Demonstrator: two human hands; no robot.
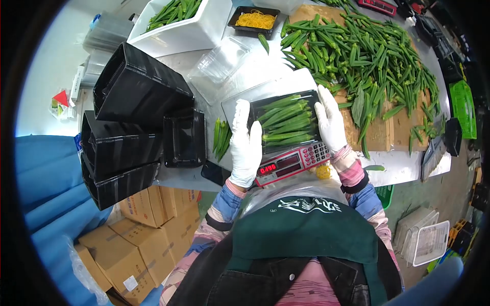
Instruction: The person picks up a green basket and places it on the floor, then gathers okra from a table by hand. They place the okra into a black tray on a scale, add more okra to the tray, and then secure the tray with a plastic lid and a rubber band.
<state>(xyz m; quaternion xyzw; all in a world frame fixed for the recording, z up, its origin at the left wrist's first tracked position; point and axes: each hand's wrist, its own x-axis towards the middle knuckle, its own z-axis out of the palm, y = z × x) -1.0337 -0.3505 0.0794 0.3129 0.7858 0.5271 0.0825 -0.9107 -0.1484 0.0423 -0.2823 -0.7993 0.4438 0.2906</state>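
Observation:
A black plastic tray (258, 113) filled with a row of green okra (288, 121) rests on a red digital scale (293, 164) with lit red digits. My left hand (245, 145), in a white glove, is at the tray's left side, its thumb by the rim and its fingers outside it. At the right side, my right hand (331, 122), also gloved in white, has its thumb at the rim and fingers along the outer edge. Both hands hold the tray between them. The undersides of the fingers are hidden.
Tall stacks of black trays (143, 86) and one separate tray (185, 137) stand left. Loose okra (221, 138) and a dark phone (214, 173) lie nearby. Clear lids (219, 64), a white bin (178, 33), rubber bands (255, 19) and a large okra pile (367, 56) lie beyond.

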